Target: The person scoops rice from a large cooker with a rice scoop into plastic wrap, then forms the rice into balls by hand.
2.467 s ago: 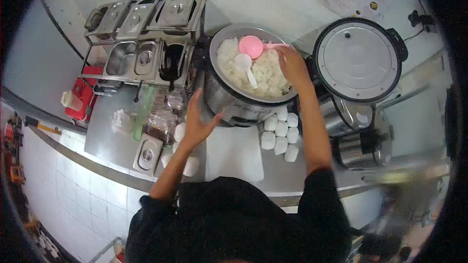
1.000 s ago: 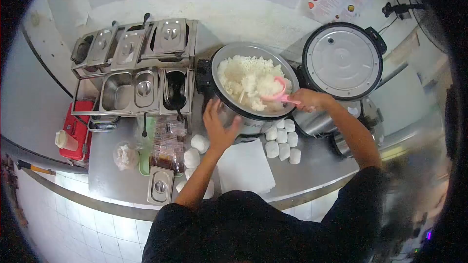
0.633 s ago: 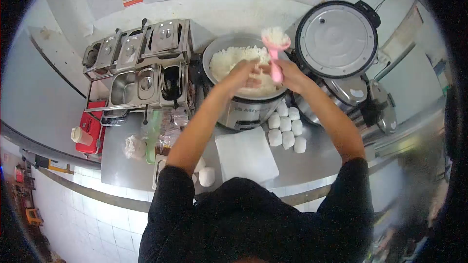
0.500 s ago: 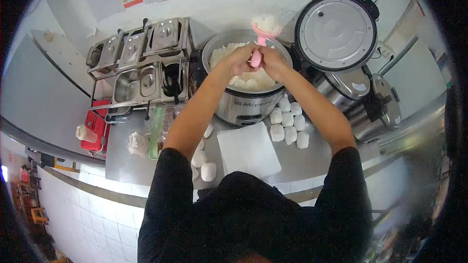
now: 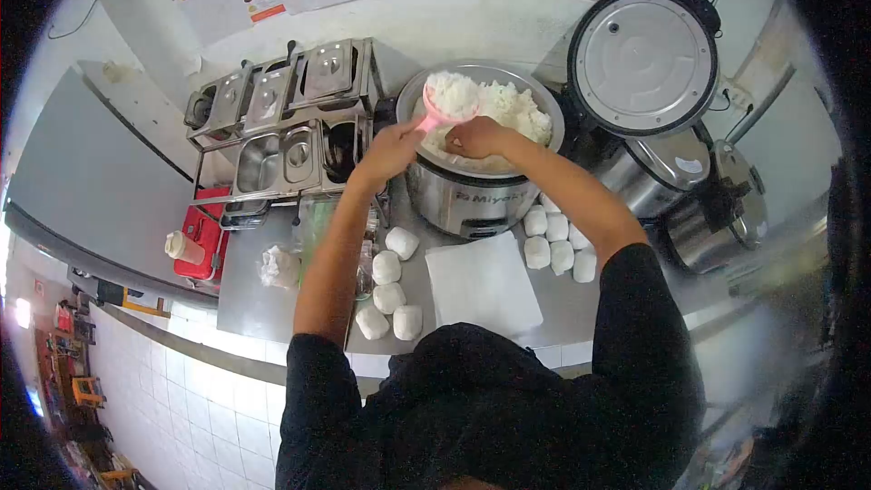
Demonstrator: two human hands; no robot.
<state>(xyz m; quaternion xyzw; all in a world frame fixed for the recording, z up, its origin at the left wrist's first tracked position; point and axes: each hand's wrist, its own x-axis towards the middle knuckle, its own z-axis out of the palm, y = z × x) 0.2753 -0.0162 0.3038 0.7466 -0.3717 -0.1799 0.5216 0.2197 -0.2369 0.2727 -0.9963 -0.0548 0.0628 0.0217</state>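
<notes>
My left hand (image 5: 390,151) is wrapped round the handle of a pink scoop (image 5: 430,114), whose bowl is heaped with white rice (image 5: 452,93). The scoop is over the left side of a large steel rice cooker (image 5: 463,204) full of rice. Inside the cooker, my right hand (image 5: 479,138) is at the rice just right of the scoop, fingers curled; whatever it may hold is hidden. White paper sheets (image 5: 484,283) lie on the counter below the cooker, with several wrapped white rounded packets to the left (image 5: 387,268) and right (image 5: 537,252).
The open cooker lid (image 5: 642,61) stands at the right, above more steel pots (image 5: 670,163). A rack of steel food containers (image 5: 259,163) is at the left, beside a red box (image 5: 204,231), a bottle (image 5: 184,248) and a crumpled white bag (image 5: 278,267). Posters hang on the wall.
The hands were together on the scoop and have come apart. My left hand has moved left and lower with the filled scoop, while my right hand has moved onto the rice. The view has shifted slightly.
</notes>
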